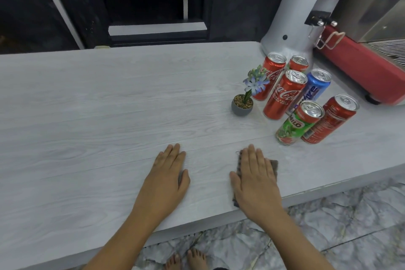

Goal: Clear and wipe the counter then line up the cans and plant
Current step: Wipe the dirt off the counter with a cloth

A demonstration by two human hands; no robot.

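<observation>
A: Spanning the whole view, what is the largest surface?

B: The counter point(109, 116), a long flat slab with a pale grey wood-grain finish. Beyond it stands a dark shelf unit point(151, 6); at the far right corner, a smooth silver conical appliance point(293, 13) and a red-based machine point(359, 66) crowd the counter's end.

A: And the cans?

B: Six slim cylindrical metal cans point(304, 96) stand upright in a loose cluster at right, not in a row: four red, one blue, one green Milo can point(295, 125) nearest the front edge. Some hide parts of those behind.

A: The plant?

B: The plant point(246, 98), pale blue blooms in a small rounded grey pot topped with pebbles, stands just left of the cans, its flowers overlapping a red one.

A: The hands?

B: The left hand point(167, 177) lies flat on bare counter, fingers straight. The right hand point(256, 180), likewise flat, presses a dark, coarse cloth point(274, 165) near the front edge.
</observation>
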